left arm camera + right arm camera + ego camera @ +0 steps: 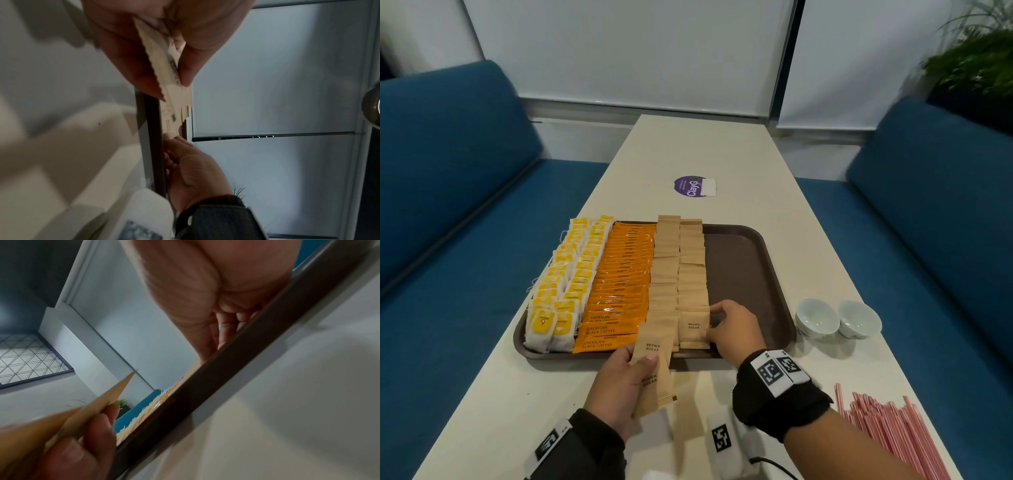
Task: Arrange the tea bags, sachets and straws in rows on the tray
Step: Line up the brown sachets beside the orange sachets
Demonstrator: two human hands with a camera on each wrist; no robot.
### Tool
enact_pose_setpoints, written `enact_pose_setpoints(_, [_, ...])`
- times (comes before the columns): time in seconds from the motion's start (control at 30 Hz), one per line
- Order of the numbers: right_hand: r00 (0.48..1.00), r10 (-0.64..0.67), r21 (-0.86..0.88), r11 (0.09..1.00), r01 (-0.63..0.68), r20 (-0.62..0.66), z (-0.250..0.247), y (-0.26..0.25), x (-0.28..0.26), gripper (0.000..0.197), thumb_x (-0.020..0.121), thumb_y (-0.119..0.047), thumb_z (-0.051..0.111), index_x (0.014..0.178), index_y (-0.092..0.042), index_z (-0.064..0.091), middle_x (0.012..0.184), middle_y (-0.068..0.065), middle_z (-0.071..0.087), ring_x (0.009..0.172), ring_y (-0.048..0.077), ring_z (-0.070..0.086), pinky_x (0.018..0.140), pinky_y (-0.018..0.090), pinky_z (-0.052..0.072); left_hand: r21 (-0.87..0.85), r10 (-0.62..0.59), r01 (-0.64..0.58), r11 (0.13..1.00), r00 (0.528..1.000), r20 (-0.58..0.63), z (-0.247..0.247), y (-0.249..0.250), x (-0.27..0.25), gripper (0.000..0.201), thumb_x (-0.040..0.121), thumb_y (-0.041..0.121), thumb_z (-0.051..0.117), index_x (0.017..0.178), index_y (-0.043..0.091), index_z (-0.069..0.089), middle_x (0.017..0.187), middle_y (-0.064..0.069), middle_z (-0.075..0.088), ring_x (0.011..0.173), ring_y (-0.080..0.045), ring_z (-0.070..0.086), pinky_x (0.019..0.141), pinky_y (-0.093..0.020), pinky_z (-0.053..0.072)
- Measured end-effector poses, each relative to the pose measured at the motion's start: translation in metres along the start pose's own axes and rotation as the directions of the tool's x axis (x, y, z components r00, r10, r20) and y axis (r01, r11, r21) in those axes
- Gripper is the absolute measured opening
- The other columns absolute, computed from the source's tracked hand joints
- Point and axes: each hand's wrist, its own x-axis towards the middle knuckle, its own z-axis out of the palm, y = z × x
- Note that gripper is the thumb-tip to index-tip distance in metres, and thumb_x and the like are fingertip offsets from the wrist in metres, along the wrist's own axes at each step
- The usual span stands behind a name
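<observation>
A dark brown tray (750, 274) holds rows of yellow tea bags (565, 294), orange coffee sachets (619, 281) and two rows of brown sugar sachets (678, 267). My left hand (626, 377) grips a small stack of brown sugar sachets (654, 370) just in front of the tray's near rim; the stack (164, 68) shows pinched between thumb and fingers in the left wrist view. My right hand (729, 329) pinches the nearest sachet (693, 330) of the right sugar row on the tray. Pink striped straws (887, 431) lie on the table at the lower right.
Two small white bowls (837, 320) stand right of the tray. A purple sticker (690, 186) lies farther up the cream table (722, 154). Blue benches (448, 240) flank the table. The tray's right third is bare. A white device with a cable (726, 445) sits near me.
</observation>
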Motion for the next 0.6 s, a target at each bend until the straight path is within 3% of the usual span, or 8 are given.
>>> enact_pose_setpoints(0.1, [1.0, 0.025, 0.037, 0.999, -0.025, -0.01, -0.001, -0.001, -0.002, 0.037, 0.082, -0.011, 0.071, 0.115, -0.017, 0.055, 0.111, 0.002, 0.062, 0.098, 0.014, 0.061, 0.081, 0.025, 0.054, -0.027, -0.021, 0.022, 0.999, 1.0, 0.009, 0.002, 0.0, 0.0, 0.018, 0.093, 0.01, 0.05, 0.107, 0.019, 0.056, 0.102, -0.011, 0.064, 0.089, -0.029, 0.058, 0.071, -0.041, 0.049])
enact_pose_setpoints(0.17, [0.999, 0.023, 0.069, 0.997, -0.021, -0.032, -0.004, -0.002, -0.006, 0.038, 0.084, -0.017, 0.07, 0.118, -0.017, 0.052, 0.105, 0.001, 0.061, 0.093, 0.012, 0.06, 0.073, 0.019, 0.05, -0.036, -0.014, 0.014, 0.999, 1.0, 0.019, 0.004, 0.001, -0.003, 0.021, 0.093, 0.008, 0.049, 0.109, 0.021, 0.056, 0.104, -0.01, 0.064, 0.091, -0.029, 0.059, 0.068, -0.04, 0.05])
enact_pose_setpoints(0.23, [0.998, -0.021, 0.102, 0.994, 0.026, -0.051, -0.009, -0.004, -0.015, 0.029, 0.086, -0.022, 0.068, 0.111, -0.019, 0.054, 0.091, -0.004, 0.06, 0.08, 0.007, 0.058, 0.066, 0.015, 0.047, -0.037, 0.003, -0.002, 0.999, 0.999, 0.035, 0.004, 0.003, -0.005, 0.025, 0.093, 0.008, 0.049, 0.112, 0.024, 0.055, 0.106, -0.009, 0.064, 0.093, -0.03, 0.059, 0.072, -0.042, 0.05])
enact_pose_setpoints(0.3, [0.995, -0.09, 0.126, 0.988, 0.093, -0.034, -0.012, -0.007, -0.026, 0.016, 0.086, -0.025, 0.067, 0.098, -0.021, 0.057, 0.088, -0.005, 0.06, 0.079, 0.005, 0.058, 0.069, 0.016, 0.049, -0.035, 0.026, -0.024, 0.999, 0.999, 0.047, 0.005, 0.004, -0.008, 0.025, 0.093, 0.007, 0.05, 0.11, 0.024, 0.056, 0.105, -0.009, 0.065, 0.094, -0.03, 0.059, 0.077, -0.044, 0.05])
enact_pose_setpoints(0.43, [0.978, -0.143, 0.248, 0.963, 0.103, 0.149, -0.011, -0.007, -0.048, 0.011, 0.083, -0.025, 0.071, 0.084, -0.017, 0.063, 0.09, 0.002, 0.068, 0.078, 0.01, 0.062, 0.074, 0.025, 0.054, -0.003, 0.084, -0.084, 0.996, 0.994, 0.072, 0.007, 0.003, -0.015, 0.023, 0.091, 0.005, 0.053, 0.105, 0.021, 0.06, 0.1, -0.008, 0.069, 0.093, -0.029, 0.061, 0.083, -0.048, 0.049])
enact_pose_setpoints(0.6, [0.963, -0.128, 0.471, 0.882, 0.001, 0.238, -0.006, -0.001, -0.067, 0.015, 0.087, -0.006, 0.064, 0.075, -0.009, 0.056, 0.068, 0.002, 0.059, 0.049, 0.003, 0.051, 0.046, 0.01, 0.04, 0.039, 0.119, -0.122, 0.992, 0.99, 0.08, 0.012, -0.004, -0.026, 0.026, 0.086, 0.003, 0.059, 0.104, 0.021, 0.061, 0.102, -0.007, 0.07, 0.096, -0.028, 0.063, 0.091, -0.05, 0.048])
